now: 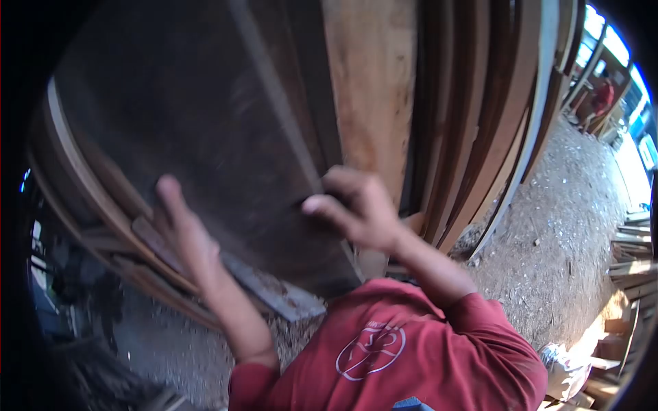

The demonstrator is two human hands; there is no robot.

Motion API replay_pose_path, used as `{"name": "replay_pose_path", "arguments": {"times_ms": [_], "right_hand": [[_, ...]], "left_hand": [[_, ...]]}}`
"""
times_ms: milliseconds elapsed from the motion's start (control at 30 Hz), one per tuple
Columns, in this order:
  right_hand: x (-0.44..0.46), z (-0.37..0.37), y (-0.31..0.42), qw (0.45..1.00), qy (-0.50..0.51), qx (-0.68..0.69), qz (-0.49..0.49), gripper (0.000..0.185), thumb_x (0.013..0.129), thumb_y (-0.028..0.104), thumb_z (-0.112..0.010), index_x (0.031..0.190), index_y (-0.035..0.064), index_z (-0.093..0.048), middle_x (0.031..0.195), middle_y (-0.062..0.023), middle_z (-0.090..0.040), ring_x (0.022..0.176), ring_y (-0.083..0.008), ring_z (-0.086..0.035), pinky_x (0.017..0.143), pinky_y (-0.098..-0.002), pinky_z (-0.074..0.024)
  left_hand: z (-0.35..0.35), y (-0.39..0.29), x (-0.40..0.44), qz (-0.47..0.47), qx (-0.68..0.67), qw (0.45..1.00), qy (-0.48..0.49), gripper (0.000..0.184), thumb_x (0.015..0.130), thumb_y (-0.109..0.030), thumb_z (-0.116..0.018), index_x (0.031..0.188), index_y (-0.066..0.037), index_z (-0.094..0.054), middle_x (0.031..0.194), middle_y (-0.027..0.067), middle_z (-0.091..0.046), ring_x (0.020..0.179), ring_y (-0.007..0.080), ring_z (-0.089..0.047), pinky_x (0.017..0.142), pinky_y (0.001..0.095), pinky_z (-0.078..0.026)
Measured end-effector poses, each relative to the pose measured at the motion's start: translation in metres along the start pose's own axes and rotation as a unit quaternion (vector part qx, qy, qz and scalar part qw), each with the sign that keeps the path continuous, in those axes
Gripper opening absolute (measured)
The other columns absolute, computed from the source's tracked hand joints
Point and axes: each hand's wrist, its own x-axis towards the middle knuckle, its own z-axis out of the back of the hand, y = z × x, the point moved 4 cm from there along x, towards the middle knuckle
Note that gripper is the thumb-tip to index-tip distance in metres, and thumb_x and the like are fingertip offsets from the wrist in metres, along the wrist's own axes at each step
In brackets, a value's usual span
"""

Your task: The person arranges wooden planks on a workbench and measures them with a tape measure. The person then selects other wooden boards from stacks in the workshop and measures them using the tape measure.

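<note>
A wide, dark brown board (199, 123) stands tilted up in front of me and is smeared a little by motion. My right hand (360, 209) is closed around its right edge, with the thumb on the near face and the fingers curled at the edge. At the opposite edge, my left hand (185, 229) grips the board, thumb up on its face; the other fingers are hidden. Just right of my right hand, a lighter plank (370, 89) leans upright. A grey, weathered plank (274, 294) lies low beside the board's bottom end.
Several long planks (500, 103) stand in a row to the right, and curved-looking boards (103, 198) lean at left. Rough, debris-strewn ground (555, 226) runs along the right, with stacked wood (634, 253) at its edge. A person in red (603, 96) is far off at upper right.
</note>
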Motion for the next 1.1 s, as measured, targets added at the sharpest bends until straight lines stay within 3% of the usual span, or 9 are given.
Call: {"name": "replay_pose_path", "arguments": {"times_ms": [33, 200, 333, 567, 633, 733, 867, 967, 1100], "right_hand": [[-0.008, 0.014, -0.006, 1.000, -0.003, -0.021, -0.019, 0.045, 0.091, 0.039, -0.073, 0.080, -0.0019, -0.060, 0.076, -0.0215, -0.056, 0.068, -0.0405, -0.057, 0.062, -0.0434, -0.0457], [-0.060, 0.070, -0.046, 0.991, -0.066, -0.018, -0.119, 0.042, 0.092, 0.036, -0.074, 0.085, -0.0038, -0.061, 0.070, -0.0152, -0.051, 0.064, -0.0174, -0.046, 0.061, -0.0347, -0.0430], [-0.094, 0.108, -0.071, 0.981, -0.099, -0.079, -0.149, 0.042, 0.096, 0.037, -0.070, 0.088, -0.0032, -0.059, 0.067, -0.0089, -0.043, 0.065, -0.0157, -0.042, 0.061, -0.0323, -0.0410], [-0.140, 0.131, -0.136, 0.971, -0.091, -0.112, -0.192, 0.041, 0.099, 0.036, -0.065, 0.090, -0.0034, -0.056, 0.076, -0.0126, -0.047, 0.069, -0.0207, -0.047, 0.066, -0.0349, -0.0426], [-0.151, 0.126, -0.149, 0.971, -0.088, -0.097, -0.200, 0.039, 0.098, 0.034, -0.066, 0.090, -0.0034, -0.055, 0.076, -0.0142, -0.048, 0.068, -0.0247, -0.047, 0.065, -0.0358, -0.0426], [-0.155, 0.123, -0.168, 0.970, -0.080, -0.105, -0.206, 0.036, 0.098, 0.029, -0.065, 0.086, -0.0017, -0.052, 0.076, -0.0176, -0.048, 0.068, -0.0337, -0.050, 0.064, -0.0389, -0.0425], [-0.130, 0.119, -0.171, 0.967, -0.061, -0.167, -0.180, 0.034, 0.099, 0.029, -0.063, 0.085, 0.0006, -0.051, 0.079, -0.0197, -0.050, 0.071, -0.0438, -0.051, 0.063, -0.0443, -0.0433], [-0.114, 0.119, -0.182, 0.951, -0.059, -0.258, -0.159, 0.033, 0.100, 0.031, -0.061, 0.086, 0.0028, -0.051, 0.082, -0.0197, -0.053, 0.075, -0.0459, -0.056, 0.063, -0.0483, -0.0443], [-0.106, 0.118, -0.199, 0.938, -0.082, -0.291, -0.170, 0.022, 0.098, 0.025, -0.061, 0.091, 0.0042, -0.056, 0.088, -0.0166, -0.063, 0.081, -0.0433, -0.063, 0.067, -0.0484, -0.0498]], "left_hand": [[-0.017, -0.009, -0.019, 0.017, -0.044, 0.998, 0.035, 0.085, 0.093, -0.056, -0.067, 0.138, 0.014, -0.046, 0.142, 0.0253, -0.050, 0.125, 0.0325, -0.053, 0.110, 0.0384, -0.042], [-0.072, 0.004, -0.082, 0.011, -0.116, 0.984, 0.137, 0.075, 0.095, -0.050, -0.068, 0.136, 0.011, -0.052, 0.137, 0.0204, -0.057, 0.124, 0.0264, -0.056, 0.109, 0.0369, -0.043], [-0.111, 0.019, -0.123, -0.045, -0.217, 0.957, 0.185, 0.046, 0.092, -0.039, -0.077, 0.105, 0.003, -0.068, 0.100, 0.0079, -0.071, 0.097, 0.0168, -0.066, 0.092, 0.0312, -0.051], [-0.153, 0.069, -0.179, 0.042, -0.196, 0.952, 0.232, 0.049, 0.084, -0.038, -0.085, 0.105, 0.003, -0.067, 0.098, 0.0079, -0.071, 0.093, 0.0161, -0.066, 0.088, 0.0306, -0.051], [-0.156, 0.083, -0.190, 0.042, -0.175, 0.957, 0.230, 0.051, 0.086, -0.036, -0.083, 0.109, 0.006, -0.065, 0.103, 0.0106, -0.070, 0.096, 0.0184, -0.065, 0.090, 0.0319, -0.051], [-0.153, 0.108, -0.188, 0.034, -0.084, 0.958, 0.271, 0.066, 0.090, -0.051, -0.072, 0.110, 0.011, -0.062, 0.112, 0.0174, -0.065, 0.103, 0.0194, -0.059, 0.094, 0.0331, -0.046], [-0.164, 0.129, -0.174, -0.024, -0.012, 0.955, 0.294, 0.056, 0.097, -0.046, -0.066, 0.118, 0.004, -0.055, 0.108, 0.0133, -0.062, 0.100, 0.0201, -0.058, 0.094, 0.0343, -0.045], [-0.162, 0.138, -0.158, -0.053, -0.024, 0.971, 0.231, 0.045, 0.099, -0.031, -0.067, 0.128, -0.002, -0.050, 0.113, 0.0114, -0.056, 0.102, 0.0211, -0.056, 0.091, 0.0368, -0.048], [-0.145, 0.162, -0.121, -0.137, 0.060, 0.983, 0.105, 0.049, 0.092, -0.032, -0.073, 0.125, -0.001, -0.053, 0.114, 0.0164, -0.055, 0.106, 0.0292, -0.053, 0.090, 0.0428, -0.045]]}}
